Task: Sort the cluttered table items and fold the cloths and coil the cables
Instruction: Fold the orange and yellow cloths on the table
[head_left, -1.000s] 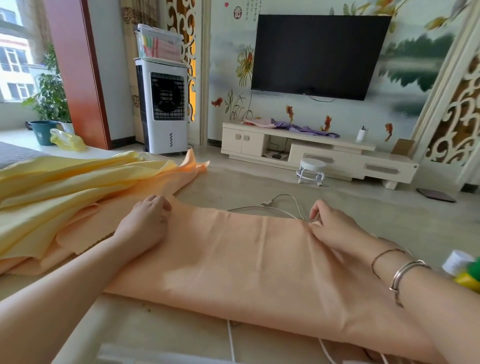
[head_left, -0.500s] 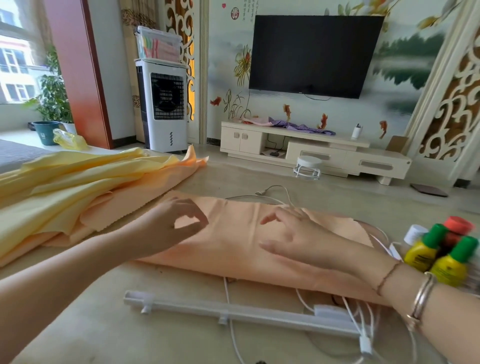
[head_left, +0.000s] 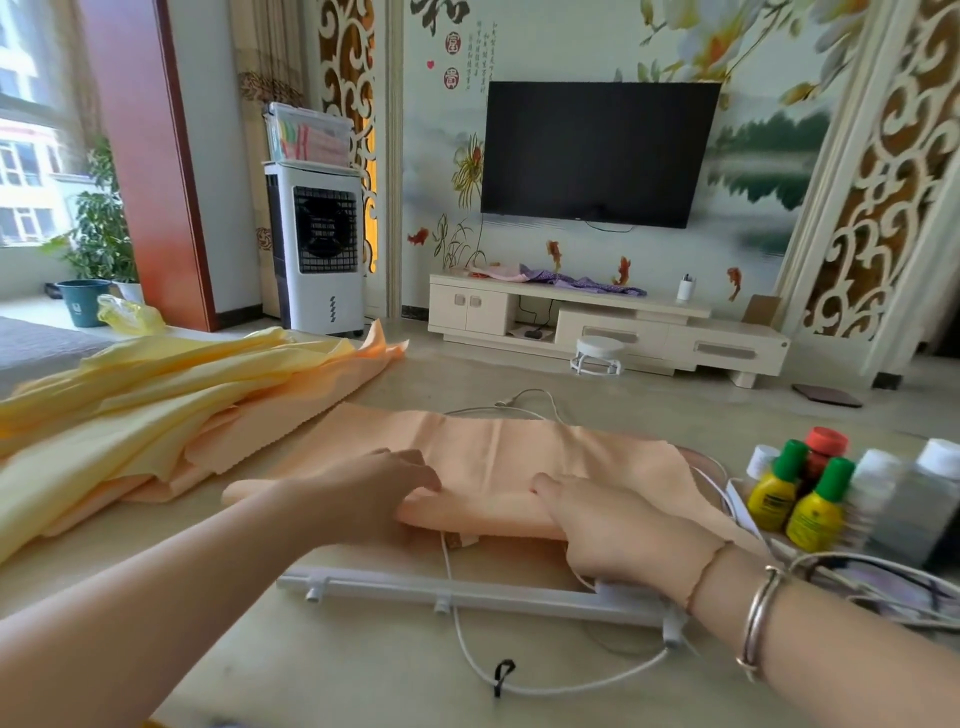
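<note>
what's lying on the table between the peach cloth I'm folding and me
In the head view, a long white bar lies across the table just nearer than the peach cloth, with a white cable crossing it and looping closer still.

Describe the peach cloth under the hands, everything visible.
The peach cloth is a thin, matte woven-looking fabric, folded into a long band lying flat across the table, with faint vertical creases. Its near edge is a rounded fold; its right end looks ragged. The left hand and right hand both rest at that near fold. A white cable emerges from behind its far edge and another from under its near edge. Its left end meets the piled yellow cloths.
</note>
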